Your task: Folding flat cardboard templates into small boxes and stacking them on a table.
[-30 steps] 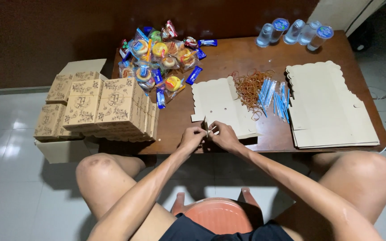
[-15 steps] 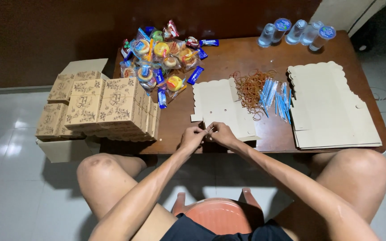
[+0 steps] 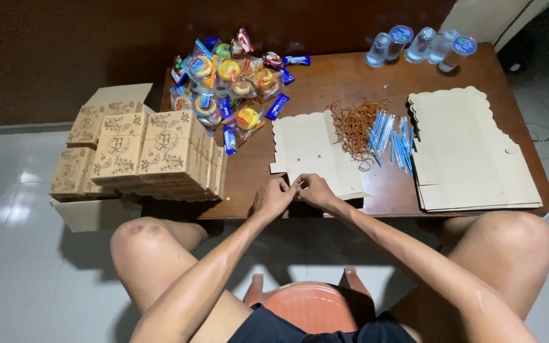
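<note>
I see both hands meeting at the near edge of the wooden table; left hand and right hand pinch the near edge of a flat cardboard box blank, fingertips almost touching; rubber bands and blue straws lie just right of it; snack packets sit at the far left; folded boxes are stacked further left.

tiny item pinched in fingers: too small to tell | flat box blank: near edge hidden by hands
</note>
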